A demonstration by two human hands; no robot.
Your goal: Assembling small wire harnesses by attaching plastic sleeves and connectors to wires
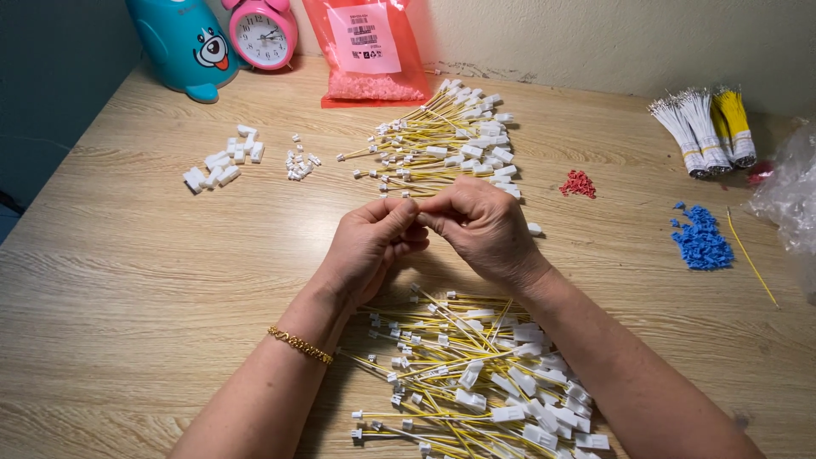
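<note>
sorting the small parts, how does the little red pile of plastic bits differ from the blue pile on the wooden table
The red pile of plastic bits is smaller and compact; the blue pile of plastic bits is larger and more spread, with strays at its top edge. The red pile lies nearer the right hand; the blue pile lies further right, beside a loose yellow wire. Both rest untouched on the wooden table.

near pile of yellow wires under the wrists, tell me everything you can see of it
The near pile of yellow wires is a loose, crisscrossed heap of thin yellow leads lying flat on the wooden table. Most carry a white plastic connector at one end and a smaller white tip at the other. Both forearms pass over it; whether they touch it cannot be told.
</note>
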